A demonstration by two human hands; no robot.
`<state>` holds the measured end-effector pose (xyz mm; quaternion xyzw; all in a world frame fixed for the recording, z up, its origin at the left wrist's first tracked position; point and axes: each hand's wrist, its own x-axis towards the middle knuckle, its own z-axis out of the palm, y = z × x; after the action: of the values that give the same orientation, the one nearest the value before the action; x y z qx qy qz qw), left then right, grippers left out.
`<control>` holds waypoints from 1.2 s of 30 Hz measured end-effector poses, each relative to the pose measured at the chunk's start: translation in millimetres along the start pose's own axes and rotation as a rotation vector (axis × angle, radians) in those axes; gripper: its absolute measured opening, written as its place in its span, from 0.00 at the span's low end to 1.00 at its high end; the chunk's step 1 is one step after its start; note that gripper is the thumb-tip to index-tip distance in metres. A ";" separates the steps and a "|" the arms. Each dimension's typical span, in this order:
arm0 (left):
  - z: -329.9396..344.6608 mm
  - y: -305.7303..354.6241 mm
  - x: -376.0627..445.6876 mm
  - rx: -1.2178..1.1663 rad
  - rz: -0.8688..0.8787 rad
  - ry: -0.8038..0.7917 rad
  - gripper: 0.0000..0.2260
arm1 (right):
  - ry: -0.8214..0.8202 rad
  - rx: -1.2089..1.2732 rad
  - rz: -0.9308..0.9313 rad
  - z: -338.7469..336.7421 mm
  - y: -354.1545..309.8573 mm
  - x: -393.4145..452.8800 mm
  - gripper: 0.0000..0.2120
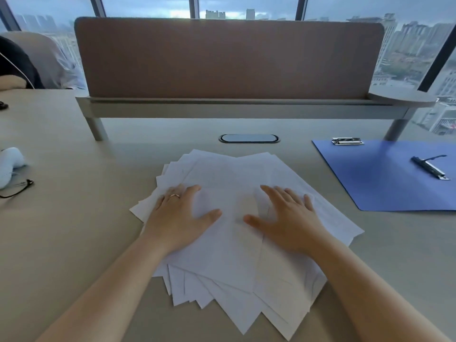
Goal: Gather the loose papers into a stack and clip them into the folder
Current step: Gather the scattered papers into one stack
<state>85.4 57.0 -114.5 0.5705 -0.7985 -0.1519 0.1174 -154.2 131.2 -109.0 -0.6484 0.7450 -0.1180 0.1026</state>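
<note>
Papers [237,218] (uncountable), two flat hands atop; one folder [385,178]

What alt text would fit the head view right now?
Left hand and right hand press flat on a fanned, messy pile of white papers on a beige desk. An open blue folder with metal clips lies apart at the right, in front of a brown divider.

Matt paper, smooth desk

White papers [237,218] look thin and matt; blue folder [385,183] has a plastic sheen, its clips [430,167] shiny metal.
</note>
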 end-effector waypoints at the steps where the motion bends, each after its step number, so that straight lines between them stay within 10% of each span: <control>1: 0.5 1.9 -0.7 0.002 0.005 0.002 0.38 | -0.006 0.011 -0.003 -0.5 -1.6 -0.9 0.47; 20: -19.1 -3.3 -2.5 -0.524 -0.067 0.082 0.30 | -0.070 0.118 -0.088 -5.4 -5.0 -8.9 0.53; 29: -13.0 5.5 -10.4 -0.200 0.008 0.029 0.35 | -0.124 0.090 -0.101 -7.0 -16.3 -11.5 0.61; 36: -7.1 7.8 -12.0 -0.333 0.047 0.036 0.39 | -0.105 0.709 -0.107 -9.7 -25.9 -12.4 0.50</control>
<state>85.0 70.0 -105.1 0.5267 -0.7733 -0.2692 0.2282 -131.1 140.4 -91.8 -0.6159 0.6163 -0.3409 0.3531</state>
